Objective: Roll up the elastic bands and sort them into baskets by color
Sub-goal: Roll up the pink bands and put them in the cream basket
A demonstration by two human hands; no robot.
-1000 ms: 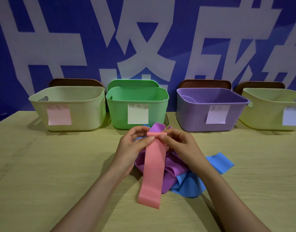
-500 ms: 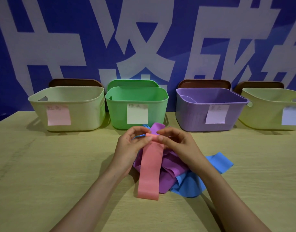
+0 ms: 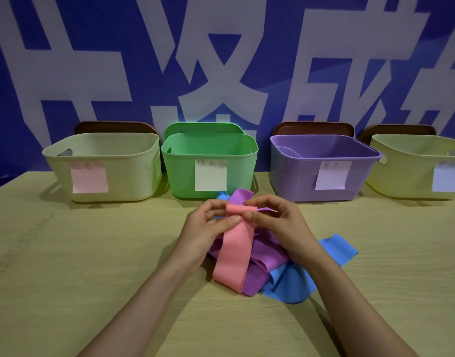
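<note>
pink band (image 3: 234, 249) rolled further, tail shorter

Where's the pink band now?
Head view, centre: pink band pinched at its top by left hand and right hand, draped over the purple band, near the green basket.

Pink band (image 3: 234, 253): the rolled part at its far end is thicker than a second ago. My left grip (image 3: 203, 228) and right grip (image 3: 280, 222) have wound more of it in. The loose tail is shorter. Its near end has slid away from me over the worktop (image 3: 92, 253). It lay past the purple band (image 3: 262, 253)'s near edge and is now about level with it.
</note>
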